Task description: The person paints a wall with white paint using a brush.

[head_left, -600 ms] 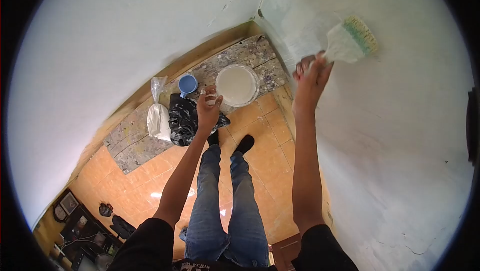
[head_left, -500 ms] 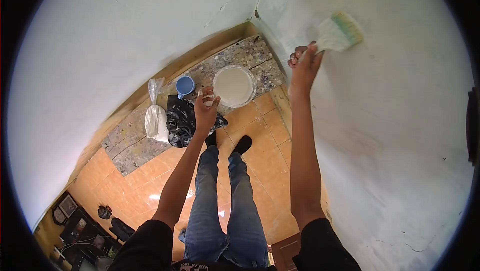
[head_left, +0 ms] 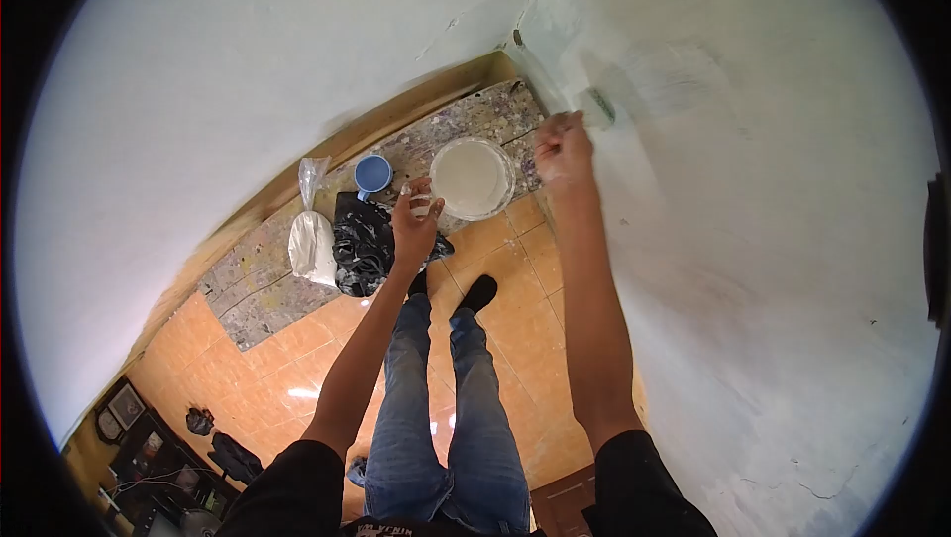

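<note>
My right hand [head_left: 565, 149] is closed around the handle of a wide paintbrush [head_left: 597, 108], its bristles up against the pale wall on the right, near the corner. Hand and brush are slightly blurred. Lower and to the left, my left hand [head_left: 414, 218] has curled fingers at the left rim of a round white bucket [head_left: 471, 178], gripping its edge. Whitish liquid paint fills the bucket, which overlaps the front edge of a paint-spattered board [head_left: 243, 299]. Behind my left hand lie a blue mug [head_left: 372, 173] and a crumpled black patterned cloth [head_left: 362, 240].
A clear plastic bag of white powder [head_left: 311, 245] sits on the board left of the cloth. Two whitish walls [head_left: 753, 240] meet at a cracked corner ahead. Orange floor tiles [head_left: 515, 359] lie under my feet. Dark furniture [head_left: 163, 468] stands at lower left.
My right hand has drawn the brush left and down along the wall, closer to the corner and bucket. My left hand keeps its place at the bucket's rim.
</note>
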Demonstrator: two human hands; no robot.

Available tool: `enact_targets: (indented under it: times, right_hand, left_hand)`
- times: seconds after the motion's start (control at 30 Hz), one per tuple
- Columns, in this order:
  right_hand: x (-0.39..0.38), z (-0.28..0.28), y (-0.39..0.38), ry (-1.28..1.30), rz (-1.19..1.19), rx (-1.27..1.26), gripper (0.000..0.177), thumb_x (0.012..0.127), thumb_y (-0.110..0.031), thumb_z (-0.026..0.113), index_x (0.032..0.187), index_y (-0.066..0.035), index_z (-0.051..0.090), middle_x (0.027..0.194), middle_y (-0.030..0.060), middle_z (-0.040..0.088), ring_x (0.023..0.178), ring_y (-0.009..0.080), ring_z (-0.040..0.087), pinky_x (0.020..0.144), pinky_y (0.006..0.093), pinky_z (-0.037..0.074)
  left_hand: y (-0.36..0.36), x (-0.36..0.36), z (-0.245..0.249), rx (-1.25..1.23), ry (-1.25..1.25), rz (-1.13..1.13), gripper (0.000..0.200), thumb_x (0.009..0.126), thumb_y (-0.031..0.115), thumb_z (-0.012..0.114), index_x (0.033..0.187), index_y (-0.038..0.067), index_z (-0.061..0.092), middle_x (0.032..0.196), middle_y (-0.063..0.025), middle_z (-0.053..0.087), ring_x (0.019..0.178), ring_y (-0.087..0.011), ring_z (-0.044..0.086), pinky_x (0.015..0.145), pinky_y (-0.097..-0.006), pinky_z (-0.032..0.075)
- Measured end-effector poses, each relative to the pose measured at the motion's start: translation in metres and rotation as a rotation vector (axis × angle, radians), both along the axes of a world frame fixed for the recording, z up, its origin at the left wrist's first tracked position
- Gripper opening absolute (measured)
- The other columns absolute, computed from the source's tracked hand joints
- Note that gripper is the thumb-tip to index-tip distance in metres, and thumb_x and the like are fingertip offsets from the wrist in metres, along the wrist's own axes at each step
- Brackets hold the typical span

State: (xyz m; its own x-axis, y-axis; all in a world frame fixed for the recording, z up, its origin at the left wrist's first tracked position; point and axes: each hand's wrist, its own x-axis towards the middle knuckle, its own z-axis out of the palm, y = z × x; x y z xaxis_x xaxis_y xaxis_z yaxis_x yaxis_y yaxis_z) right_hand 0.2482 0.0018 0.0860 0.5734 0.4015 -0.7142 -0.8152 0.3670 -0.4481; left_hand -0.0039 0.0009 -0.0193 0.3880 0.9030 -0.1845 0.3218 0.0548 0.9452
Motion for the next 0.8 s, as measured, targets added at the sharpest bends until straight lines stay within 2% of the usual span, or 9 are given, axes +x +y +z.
enact_targets:
  times: [0.07, 0.1, 0.2, 0.33, 0.43, 0.57, 0.67, 0.77, 0.8]
  right_hand:
    - [0.014, 0.050, -0.008, 0.003, 0.031, 0.321, 0.032, 0.101, -0.017, 0.045, 0.071, -0.008, 0.037, 0.064, 0.0018, 0.034, 0.052, 0.0110, 0.032, 0.044, 0.0220, 0.032]
    - [0.009, 0.095, -0.006, 0.087, -0.070, 0.365, 0.031, 0.099, -0.012, 0.047, 0.071, -0.006, 0.036, 0.065, 0.0022, 0.034, 0.052, 0.0102, 0.032, 0.045, 0.0210, 0.032]
    - [0.000, 0.158, -0.018, 0.113, 0.032, 0.630, 0.022, 0.101, -0.015, 0.045, 0.082, -0.005, 0.040, 0.067, -0.0003, 0.032, 0.053, 0.0084, 0.029, 0.044, 0.0202, 0.031]
    - [-0.024, 0.190, -0.023, -0.353, 0.220, 0.448, 0.022, 0.101, -0.028, 0.046, 0.095, -0.007, 0.043, 0.068, -0.0029, 0.032, 0.054, 0.0069, 0.029, 0.044, 0.0189, 0.027]
    - [-0.021, 0.165, -0.017, -0.608, 0.195, 0.103, 0.028, 0.100, -0.037, 0.047, 0.098, -0.010, 0.043, 0.068, -0.0041, 0.033, 0.055, 0.0057, 0.030, 0.045, 0.0192, 0.027]
    - [0.000, 0.046, -0.013, -0.800, 0.180, -0.211, 0.028, 0.101, -0.040, 0.045, 0.095, -0.013, 0.041, 0.066, -0.0044, 0.035, 0.054, 0.0053, 0.034, 0.046, 0.0215, 0.029]
    - [-0.011, -0.006, -0.014, -0.698, 0.190, -0.277, 0.025, 0.102, -0.038, 0.043, 0.093, -0.014, 0.041, 0.065, -0.0039, 0.036, 0.052, 0.0061, 0.035, 0.044, 0.0222, 0.029]
    - [-0.020, -0.058, -0.014, -0.456, 0.209, -0.373, 0.031, 0.101, -0.041, 0.043, 0.089, -0.012, 0.041, 0.064, -0.0030, 0.036, 0.050, 0.0070, 0.033, 0.042, 0.0232, 0.028]
    - [-0.020, -0.065, -0.014, -0.299, 0.213, -0.295, 0.033, 0.101, -0.041, 0.042, 0.088, -0.012, 0.042, 0.064, -0.0029, 0.036, 0.050, 0.0073, 0.032, 0.042, 0.0232, 0.028]
  left_hand:
    - [0.000, -0.002, -0.016, -0.061, -0.020, 0.002, 0.040, 0.081, 0.005, 0.072, 0.117, 0.010, 0.057, 0.103, -0.0036, 0.060, 0.087, -0.0149, 0.057, 0.064, -0.0283, 0.050]
    - [0.000, -0.003, -0.018, -0.051, -0.004, -0.010, 0.040, 0.081, 0.005, 0.072, 0.117, 0.010, 0.057, 0.103, -0.0036, 0.060, 0.087, -0.0149, 0.057, 0.064, -0.0282, 0.050]
    - [-0.001, -0.003, -0.018, -0.039, 0.008, -0.024, 0.040, 0.081, 0.006, 0.072, 0.117, 0.010, 0.057, 0.103, -0.0035, 0.060, 0.087, -0.0148, 0.057, 0.065, -0.0281, 0.050]
    - [-0.001, -0.004, -0.020, -0.042, -0.035, 0.002, 0.040, 0.080, 0.007, 0.072, 0.117, 0.011, 0.057, 0.102, -0.0032, 0.060, 0.086, -0.0150, 0.057, 0.065, -0.0292, 0.049]
    - [-0.002, -0.004, -0.015, -0.035, -0.006, -0.007, 0.040, 0.080, 0.007, 0.072, 0.117, 0.011, 0.057, 0.102, -0.0031, 0.060, 0.086, -0.0152, 0.057, 0.065, -0.0299, 0.049]
    - [-0.003, -0.005, -0.027, -0.034, 0.029, -0.030, 0.040, 0.080, 0.006, 0.072, 0.117, 0.011, 0.057, 0.102, -0.0032, 0.060, 0.085, -0.0154, 0.057, 0.065, -0.0294, 0.049]
    - [-0.001, -0.002, -0.017, -0.030, 0.065, -0.031, 0.040, 0.080, 0.006, 0.072, 0.116, 0.011, 0.057, 0.101, -0.0032, 0.060, 0.085, -0.0154, 0.057, 0.064, -0.0284, 0.049]
    - [-0.002, -0.002, -0.017, 0.020, 0.050, -0.023, 0.040, 0.080, 0.006, 0.072, 0.116, 0.011, 0.058, 0.101, -0.0033, 0.060, 0.084, -0.0153, 0.057, 0.064, -0.0274, 0.049]
    - [-0.002, 0.000, -0.014, 0.017, 0.059, -0.025, 0.039, 0.080, 0.006, 0.073, 0.116, 0.011, 0.058, 0.101, -0.0033, 0.060, 0.084, -0.0152, 0.057, 0.064, -0.0274, 0.049]
